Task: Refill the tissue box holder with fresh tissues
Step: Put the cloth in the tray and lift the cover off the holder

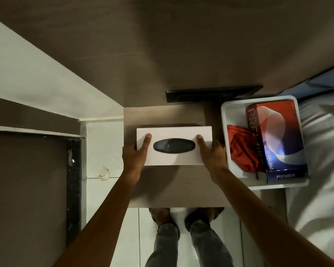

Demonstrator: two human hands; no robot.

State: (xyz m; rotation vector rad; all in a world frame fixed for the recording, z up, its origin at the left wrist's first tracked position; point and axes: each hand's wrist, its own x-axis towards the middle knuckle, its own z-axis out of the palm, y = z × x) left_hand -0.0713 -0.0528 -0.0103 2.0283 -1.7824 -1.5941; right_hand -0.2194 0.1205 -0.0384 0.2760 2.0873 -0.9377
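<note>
A white tissue box holder [174,157] with a dark oval slot lies flat on the small wooden bedside table [162,187]. No tissue shows in the slot. My left hand [136,153] grips the holder's left end, thumb on top beside the slot. At the right end my right hand [210,153] grips it the same way. To the right, a red and blue Premier tissue box [276,135] lies in a white tray [226,116].
A crumpled red cloth [241,149] lies in the tray beside the tissue box. A black panel [210,94] is mounted on the wall behind the table. A bed with white sheets [320,170] is on the right. My feet stand on white floor tiles below the table edge.
</note>
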